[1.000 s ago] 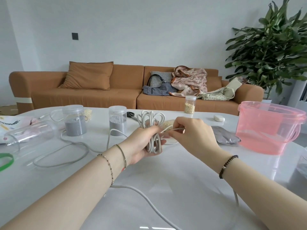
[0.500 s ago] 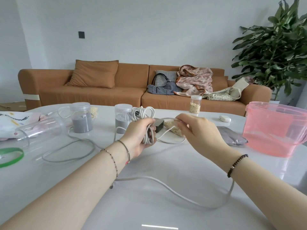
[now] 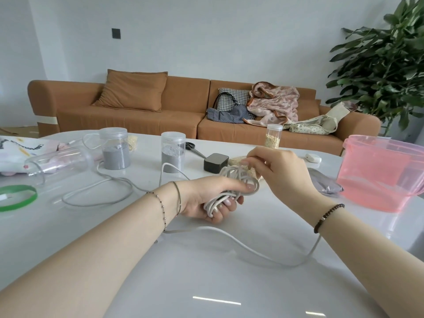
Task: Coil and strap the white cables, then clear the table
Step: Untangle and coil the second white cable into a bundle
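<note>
Step in hand: coiling, cable 1. Your left hand point(image 3: 206, 198) has fingers + thumb curled round the bundle of off-white round cable loops point(image 3: 236, 180). It's held just above the glossy white table point(image 3: 206, 283), mid-frame, between both hands. Your right hand point(image 3: 275, 173) sits at the bundle's top end, fingertips curled down onto the upper loops, pinching them.

Coil isn't finished. A long loose tail of that cable point(image 3: 252, 246) lies on the table, running from under your left wrist, curving toward you, then up behind your right forearm. No strap visible on the bundle.

Next move, my read:
- Feed the tail in w/ the right hand, turns same size as the existing ones.
- Hold the left grip firm so the loops don't spring.
- Loops look uneven, so square them up before strapping round the middle.

More white cable point(image 3: 110, 187) sprawls loose at left, near the two clear lidded jars of grey powder point(image 3: 115, 150). A strand runs from there toward your left hand, so it may be the same cable's other end. Can't tell, wrist blocks it.

Then clear the rest: jars, black square adapter block point(image 3: 216, 162), pink translucent plastic bucket point(image 3: 378, 175) at right.
</note>
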{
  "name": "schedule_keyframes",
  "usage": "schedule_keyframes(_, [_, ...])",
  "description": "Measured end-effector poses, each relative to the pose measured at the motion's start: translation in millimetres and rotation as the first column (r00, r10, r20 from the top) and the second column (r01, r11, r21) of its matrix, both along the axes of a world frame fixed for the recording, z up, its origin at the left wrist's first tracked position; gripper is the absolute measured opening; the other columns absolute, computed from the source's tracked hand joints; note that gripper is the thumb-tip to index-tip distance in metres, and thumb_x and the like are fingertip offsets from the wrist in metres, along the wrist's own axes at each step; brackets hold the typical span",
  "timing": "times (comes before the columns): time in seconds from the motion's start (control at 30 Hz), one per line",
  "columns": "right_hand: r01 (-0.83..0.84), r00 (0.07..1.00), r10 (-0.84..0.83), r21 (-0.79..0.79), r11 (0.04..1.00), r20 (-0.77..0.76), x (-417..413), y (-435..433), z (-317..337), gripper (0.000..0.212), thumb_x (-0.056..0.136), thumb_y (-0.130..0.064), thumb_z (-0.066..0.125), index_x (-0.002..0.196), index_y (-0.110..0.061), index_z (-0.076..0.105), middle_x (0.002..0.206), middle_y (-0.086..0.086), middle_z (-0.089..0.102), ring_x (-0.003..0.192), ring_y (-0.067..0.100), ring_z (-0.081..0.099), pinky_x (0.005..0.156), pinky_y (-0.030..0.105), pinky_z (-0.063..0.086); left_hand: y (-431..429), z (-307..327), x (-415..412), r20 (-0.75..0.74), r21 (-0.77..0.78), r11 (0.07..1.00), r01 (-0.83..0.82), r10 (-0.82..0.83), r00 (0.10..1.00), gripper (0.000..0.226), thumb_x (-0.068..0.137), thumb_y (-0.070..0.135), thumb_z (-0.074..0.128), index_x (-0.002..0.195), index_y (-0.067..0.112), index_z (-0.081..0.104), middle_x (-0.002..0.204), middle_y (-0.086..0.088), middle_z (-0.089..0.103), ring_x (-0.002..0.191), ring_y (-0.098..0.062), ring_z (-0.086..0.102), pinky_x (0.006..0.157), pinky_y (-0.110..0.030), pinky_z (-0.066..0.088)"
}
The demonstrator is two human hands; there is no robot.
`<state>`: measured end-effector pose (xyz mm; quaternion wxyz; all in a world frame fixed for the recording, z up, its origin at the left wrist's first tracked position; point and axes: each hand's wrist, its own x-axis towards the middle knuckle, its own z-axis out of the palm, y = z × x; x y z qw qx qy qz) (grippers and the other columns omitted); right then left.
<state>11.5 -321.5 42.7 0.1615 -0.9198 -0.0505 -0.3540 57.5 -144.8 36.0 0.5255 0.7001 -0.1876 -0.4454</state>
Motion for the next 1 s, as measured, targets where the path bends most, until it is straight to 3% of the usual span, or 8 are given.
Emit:
schedule_keyframes(0.1, [-0.061, 0.998, 0.058, 0.119, 0.991, 0.028, 0.2, -1.4, 0.5, 0.026, 0.096, -0.043, 0.056, 0.074, -0.029, 0.059, 0.064, -0.02, 0.058, 0.064, 0.007, 0.051, 0.054, 0.03, 0.033, 3.5, 2.9, 0.6, -0.015, -0.148, 0.987, 0.068, -0.071, 0.997, 0.035, 0.094, 0.036, 0.053, 0.066, 0.016, 0.048, 0.051, 0.007, 0.029, 0.041, -0.005, 0.024, 0.035, -0.015, 0.02])
schedule_keyframes(0.27, [-0.019, 0.996, 0.021, -0.03, 0.999, 0.084, -2.6, 0.2, 0.3, 0.044, 0.098, -0.058, 0.023, 0.084, -0.024, 0.047, 0.062, -0.006, 0.057, 0.059, 0.015, 0.051, 0.052, 0.033, 0.039, 4.2, 3.4, -0.7, -0.016, -0.416, 0.903, 0.112, -0.13, 0.991, 0.029, 0.089, 0.026, 0.042, 0.064, 0.015, 0.049, 0.054, 0.003, 0.034, 0.046, -0.008, 0.028, 0.043, -0.018, 0.021])
schedule_keyframes(0.37, [0.001, 0.999, 0.003, -0.095, 0.996, 0.043, -1.1, -0.8, -1.5, 0.042, 0.095, -0.059, 0.013, 0.085, -0.027, 0.038, 0.065, -0.003, 0.058, 0.061, 0.026, 0.054, 0.056, 0.041, 0.046, 2.6, 2.2, 3.1, 0.013, -0.557, 0.83, 0.024, -0.02, 1.0, 0.021, 0.083, 0.023, 0.044, 0.066, 0.013, 0.05, 0.057, 0.0, 0.037, 0.049, -0.01, 0.03, 0.046, -0.02, 0.023])
schedule_keyframes(0.47, [-0.02, 1.0, 0.021, -0.151, 0.988, 0.006, -1.8, 4.2, -4.4, 0.032, 0.1, -0.052, 0.018, 0.085, -0.028, 0.035, 0.066, 0.0, 0.058, 0.062, 0.03, 0.051, 0.06, 0.045, 0.047, 3.2, 2.8, 7.4, 0.014, -0.655, 0.746, -0.12, 0.171, 0.985, 0.019, 0.084, 0.02, 0.044, 0.069, 0.01, 0.05, 0.061, -0.003, 0.039, 0.052, -0.013, 0.031, 0.047, -0.021, 0.026])
schedule_keyframes(0.6, [-0.06, 0.998, 0.058, -0.185, 0.981, -0.018, -3.5, 10.4, -4.8, 0.025, 0.102, -0.046, 0.027, 0.083, -0.029, 0.032, 0.065, -0.001, 0.053, 0.06, 0.027, 0.043, 0.056, 0.042, 0.045, 2.3, -1.1, 10.3, 0.035, -0.657, 0.713, -0.245, 0.353, 0.935, 0.02, 0.091, 0.016, 0.044, 0.087, 0.003, 0.059, 0.079, -0.013, 0.053, 0.052, -0.012, 0.04, 0.049, -0.022, 0.034])
schedule_keyframes(0.7, [-0.059, 0.998, 0.054, -0.181, 0.982, -0.035, -3.0, 9.0, -6.1, 0.026, 0.102, -0.044, 0.031, 0.081, -0.029, 0.032, 0.065, -0.002, 0.05, 0.06, 0.025, 0.043, 0.055, 0.042, 0.044, 0.9, -3.6, 14.0, 0.1, -0.596, 0.751, -0.285, 0.422, 0.901, 0.041, 0.078, 0.023, 0.058, 0.112, 0.0, 0.063, 0.09, -0.014, 0.053, 0.058, -0.012, 0.053, 0.056, -0.025, 0.045])
schedule_keyframes(0.87, [-0.03, 0.999, 0.025, -0.15, 0.988, -0.04, -1.4, 6.5, -7.2, 0.029, 0.102, -0.045, 0.033, 0.078, -0.03, 0.034, 0.065, -0.002, 0.054, 0.06, 0.023, 0.046, 0.056, 0.042, 0.045, 0.7, -4.1, 15.2, 0.192, -0.559, 0.784, -0.271, 0.44, 0.877, 0.033, 0.071, 0.024, 0.059, 0.099, 0.007, 0.062, 0.068, -0.006, 0.051, 0.059, -0.015, 0.052, 0.06, -0.03, 0.043])
schedule_keyframes(1.0, [-0.059, 0.995, 0.05, -0.101, 0.993, -0.091, -2.6, 10.0, -5.7, 0.03, 0.098, -0.046, 0.032, 0.07, -0.036, 0.037, 0.066, -0.003, 0.056, 0.066, 0.022, 0.052, 0.063, 0.045, 0.048, 0.4, -3.7, 15.0, 0.293, -0.517, 0.818, -0.252, 0.445, 0.846, 0.041, 0.077, 0.026, 0.057, 0.109, 0.003, 0.066, 0.077, -0.01, 0.054, 0.068, -0.019, 0.05, 0.065, -0.035, 0.041])
